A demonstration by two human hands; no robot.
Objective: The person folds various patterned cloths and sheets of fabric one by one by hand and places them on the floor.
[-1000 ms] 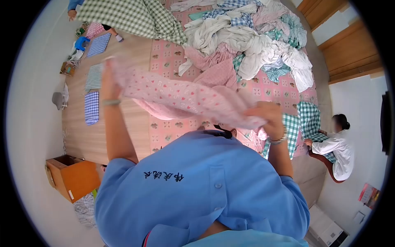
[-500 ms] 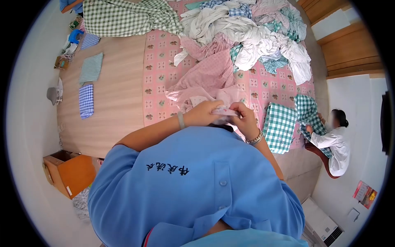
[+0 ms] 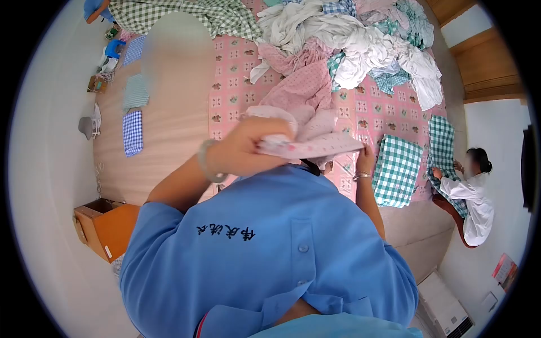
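Observation:
A pink dotted cloth sheet [image 3: 307, 93] runs from the pile toward my chest, its near edge pulled up between my hands. At the left end of that edge, my left hand [image 3: 253, 143] is closed on a bunched part; motion smears it a little. My right hand [image 3: 366, 159] pinches the other end of the edge, to the right. Between them the edge is stretched in a nearly straight band. Beside my right hand lies a folded green-and-white checked cloth [image 3: 397, 169].
White and checked linens form a heap [image 3: 349, 50] on the pink patterned table cover [image 3: 234, 84]. Small folded cloths, including a blue checked one [image 3: 133, 133], lie at left. A co-worker [image 3: 470, 197] at right handles green checked cloth. Another person's arm [image 3: 100, 11] shows top left.
My hands have moved apart, from close together to wide, drawing the sheet's edge out between them. The co-worker's checked cloth at right has shifted and lies straighter.

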